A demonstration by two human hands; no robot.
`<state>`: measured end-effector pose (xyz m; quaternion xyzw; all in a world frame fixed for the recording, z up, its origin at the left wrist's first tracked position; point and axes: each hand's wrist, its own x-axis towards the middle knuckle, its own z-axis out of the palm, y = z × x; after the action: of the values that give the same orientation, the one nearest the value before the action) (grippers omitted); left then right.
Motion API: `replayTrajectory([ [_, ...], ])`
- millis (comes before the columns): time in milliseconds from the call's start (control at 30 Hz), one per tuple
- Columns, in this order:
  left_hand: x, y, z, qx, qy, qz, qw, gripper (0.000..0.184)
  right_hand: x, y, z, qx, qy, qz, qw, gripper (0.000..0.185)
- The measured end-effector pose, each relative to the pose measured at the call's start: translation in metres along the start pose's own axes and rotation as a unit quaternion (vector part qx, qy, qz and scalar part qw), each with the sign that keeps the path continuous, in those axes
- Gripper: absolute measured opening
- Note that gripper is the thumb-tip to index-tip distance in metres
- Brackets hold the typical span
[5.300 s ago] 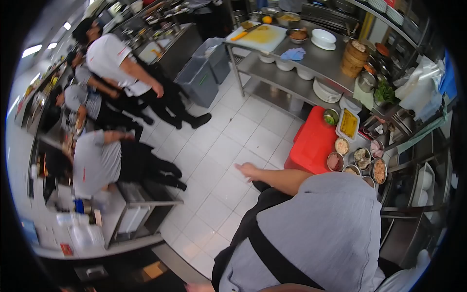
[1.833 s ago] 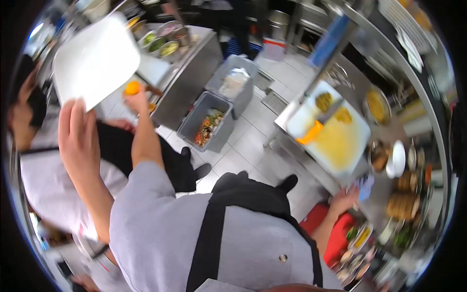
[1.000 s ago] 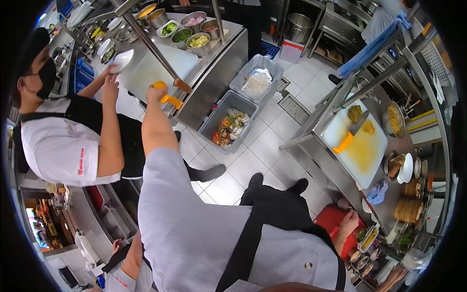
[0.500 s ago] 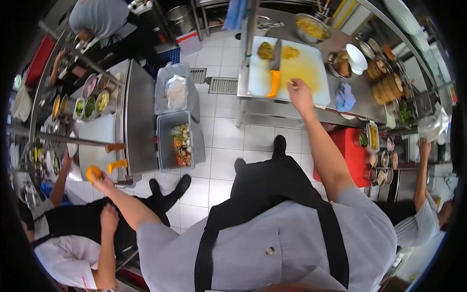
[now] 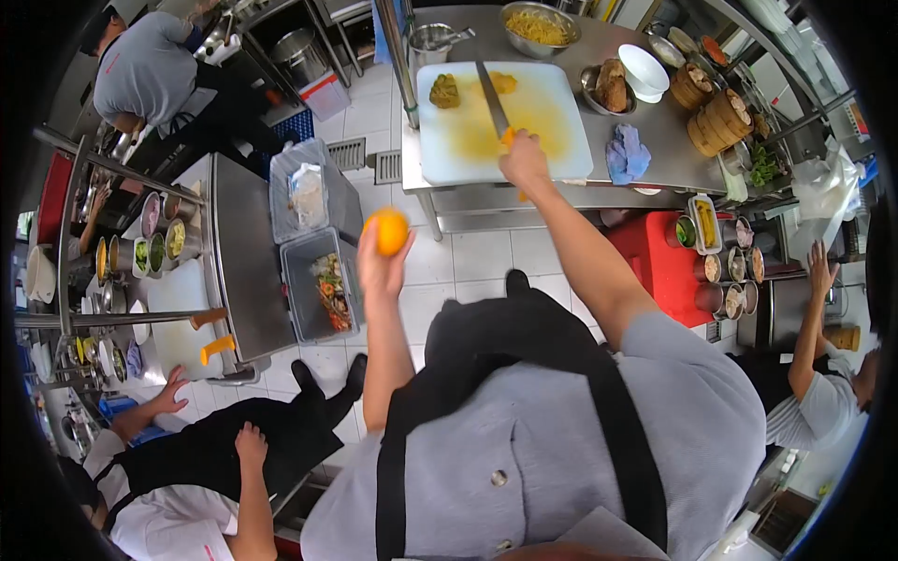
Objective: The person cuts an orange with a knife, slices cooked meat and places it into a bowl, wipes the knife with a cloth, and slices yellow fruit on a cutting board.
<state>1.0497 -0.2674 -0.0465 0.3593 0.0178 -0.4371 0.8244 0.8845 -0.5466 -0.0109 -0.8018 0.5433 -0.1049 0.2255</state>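
My left hand (image 5: 382, 271) is raised in front of me over the floor, with its fingers closed around a whole orange (image 5: 386, 227). My right hand (image 5: 526, 164) grips the orange handle of a kitchen knife (image 5: 490, 93) at the near side of a white cutting board (image 5: 561, 112). The blade points away across the board. Left of the blade lies a greenish-brown chopped heap (image 5: 444, 91), and a small yellow heap (image 5: 504, 83) sits just right of it. Yellow juice stains the middle of the board.
Steel counters stand ahead and left. A blue cloth (image 5: 628, 153), a bowl of yellow shreds (image 5: 538, 33) and bamboo steamers (image 5: 718, 123) surround the board. Grey bins (image 5: 323, 245) stand on the floor. Co-workers are at left, far left and right.
My left hand has brought the orange from the left counter towards the front middle. My right hand has closed on the knife handle, and the knife has turned slightly. The view has shifted.
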Motion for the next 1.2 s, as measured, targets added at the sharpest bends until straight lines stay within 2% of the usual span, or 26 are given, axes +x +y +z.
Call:
replayTrajectory([
  [33,0.020,-0.019,0.025,0.013,0.001,-0.015,1.000,0.045,-0.021,0.017,-0.011,0.023,0.014,-0.003,1.000,0.050],
  [100,0.057,-0.046,0.073,0.108,-0.041,-0.010,0.993,0.050,-0.047,0.067,-0.017,0.049,-0.023,-0.027,0.998,0.046],
  [167,0.081,-0.068,0.120,0.257,-0.043,0.043,0.964,0.055,-0.080,0.090,-0.034,0.048,-0.012,-0.058,0.997,0.037],
  [200,0.095,-0.075,0.130,0.255,-0.042,0.043,0.965,0.055,-0.089,0.098,-0.040,0.046,-0.013,-0.059,0.997,0.037],
  [267,0.122,-0.086,0.141,0.432,-0.170,0.156,0.872,0.064,-0.097,0.110,-0.052,0.008,-0.051,0.002,0.999,0.035],
  [300,0.134,-0.094,0.136,0.431,-0.166,0.153,0.874,0.064,-0.098,0.109,-0.060,-0.008,-0.072,0.035,0.997,0.040],
  [367,0.150,-0.102,0.120,0.629,-0.201,0.282,0.696,0.067,-0.094,0.122,-0.062,-0.048,-0.101,0.006,0.994,0.038],
  [400,0.150,-0.099,0.118,0.630,-0.196,0.280,0.698,0.067,-0.090,0.128,-0.063,-0.085,-0.122,-0.023,0.989,0.037],
  [467,0.147,-0.083,0.122,0.708,-0.178,0.387,0.563,0.066,-0.080,0.137,-0.061,-0.118,-0.134,-0.049,0.983,0.034],
  [500,0.150,-0.077,0.119,0.685,-0.199,0.363,0.600,0.059,-0.079,0.140,-0.058,-0.148,-0.144,-0.070,0.976,0.032],
  [533,0.147,-0.069,0.122,0.688,-0.192,0.359,0.600,0.059,-0.079,0.135,-0.062,-0.148,-0.151,-0.074,0.975,0.032],
  [600,0.141,-0.056,0.128,0.677,-0.191,0.260,0.662,0.053,-0.081,0.125,-0.073,-0.124,-0.137,-0.095,0.978,0.028],
  [667,0.142,-0.057,0.128,0.684,-0.185,0.268,0.653,0.047,-0.083,0.120,-0.072,-0.113,-0.135,-0.104,0.979,0.028],
  [733,0.138,-0.057,0.132,0.735,-0.177,0.302,0.580,0.047,-0.081,0.118,-0.073,-0.105,-0.131,-0.109,0.980,0.028],
  [767,0.137,-0.056,0.135,0.736,-0.175,0.301,0.581,0.047,-0.078,0.117,-0.074,-0.108,-0.166,-0.109,0.974,0.028],
  [833,0.138,-0.054,0.143,0.767,-0.184,0.304,0.535,0.048,-0.073,0.109,-0.085,-0.113,-0.203,-0.111,0.966,0.028],
  [1000,0.139,-0.047,0.152,0.784,-0.200,0.270,0.521,0.051,-0.075,0.071,-0.111,-0.114,-0.204,-0.172,0.957,0.028],
  [1200,0.141,-0.046,0.152,0.795,-0.195,0.259,0.512,0.051,-0.075,0.056,-0.118,-0.104,-0.217,-0.193,0.951,0.027],
])
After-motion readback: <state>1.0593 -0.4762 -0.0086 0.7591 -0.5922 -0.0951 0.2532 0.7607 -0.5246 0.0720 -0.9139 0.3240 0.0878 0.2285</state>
